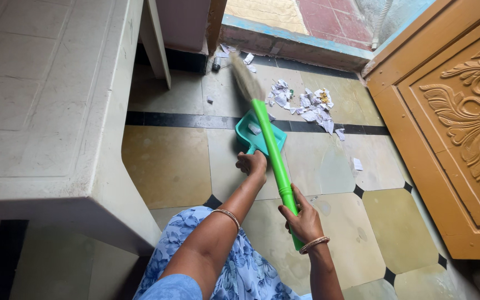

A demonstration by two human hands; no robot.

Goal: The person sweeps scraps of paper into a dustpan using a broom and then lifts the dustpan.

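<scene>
- Floor [173, 161]: glossy tiles in pale yellow and cream, set off by black border strips and small black diamond insets; it carries everything swept here.
- Worktop [45, 111]: a pale tiled slab fills the left of the view and overhangs the floor, its support leg [156, 44] standing near the threshold.
- Carved door [451, 122]: an orange-brown wooden leaf with raised scrollwork stands open at the right, leaving the doorway free; beyond the blue-edged threshold [290, 39] lie red and yellow outdoor tiles.
- Broom [273, 150]: a bright green handle ending in a tan bristle head, blurred, slanting from lower right up to the far left, so the bristles reach past the litter and can draw it inward.
- Right hand [302, 219]: its grip is closed around the lower end of the broom handle, bangle at the wrist, giving leverage along the shaft.
- Left hand [252, 164]: its grip is closed on the handle of the dustpan, pressing the pan flat to the floor.
- Dustpan [254, 133]: teal plastic, mouth turned toward the litter, one paper scrap already inside; the broom handle crosses over it.
- Paper scraps [312, 105]: torn white pieces heaped just beyond the pan near the threshold, with strays scattered right and toward the corner.
- Small dark object [216, 64]: lies by the wall base; its kind cannot be told.
</scene>
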